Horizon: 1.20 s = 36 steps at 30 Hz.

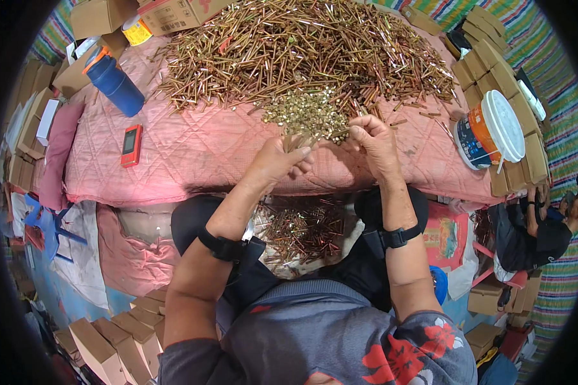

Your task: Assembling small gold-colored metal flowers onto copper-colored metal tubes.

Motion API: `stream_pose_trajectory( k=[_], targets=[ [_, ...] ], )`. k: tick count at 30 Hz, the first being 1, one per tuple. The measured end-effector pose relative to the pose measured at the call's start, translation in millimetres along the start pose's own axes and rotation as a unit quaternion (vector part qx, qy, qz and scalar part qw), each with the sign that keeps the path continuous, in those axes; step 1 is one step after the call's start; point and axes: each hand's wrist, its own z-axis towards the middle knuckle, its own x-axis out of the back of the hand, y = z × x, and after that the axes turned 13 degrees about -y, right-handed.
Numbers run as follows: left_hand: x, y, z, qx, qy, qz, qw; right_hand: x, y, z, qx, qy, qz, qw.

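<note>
A broad heap of thin, copper-coloured tubes [289, 48] covers the far part of the pink quilted surface. At its near edge lies a smaller pile of little pale-gold pieces [308, 112]. My left hand [277, 160] is closed around a few thin tubes [293, 142], just in front of the small pile. To its right, my right hand [375, 142] has thumb and forefinger pinched together beside the gold pieces; whatever is between them is too small to make out. More tubes [305, 228] lie in a lower heap between my knees.
On the left stand a blue bottle [114, 82] and a red handheld device [131, 145]. A lidded bucket [488, 131] is at the right edge, by stacked cardboard boxes [526, 151]. More boxes [112, 343] lie at lower left. Another person [536, 228] sits at far right.
</note>
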Motion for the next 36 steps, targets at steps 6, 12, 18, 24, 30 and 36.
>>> stream_pose_trajectory(
  k=[6, 12, 18, 24, 30, 36],
  targets=[
    [-1, -2, 2, -0.001, -0.005, 0.08, 0.997, -1, 2, 0, -0.008, -0.014, 0.09, 0.996],
    [1, -5, 2, 0.009, 0.001, 0.117, 0.993, -4, 4, 1, -0.036, -0.012, 0.095, 0.995],
    [5, -13, 4, -0.011, 0.009, 0.175, 0.984, -4, 4, 1, -0.057, -0.009, 0.086, 0.995],
    [4, -10, 3, -0.011, 0.01, 0.277, 0.961, -5, 4, -1, -0.087, -0.017, 0.11, 0.99],
    [-8, -5, 3, -0.029, -0.005, 0.181, 0.983, -13, 10, -1, -0.098, -0.056, 0.054, 0.992],
    [-7, -6, 4, -0.025, -0.012, 0.078, 0.997, -31, 3, -2, -0.083, -0.112, 0.0, 0.99]
  ],
)
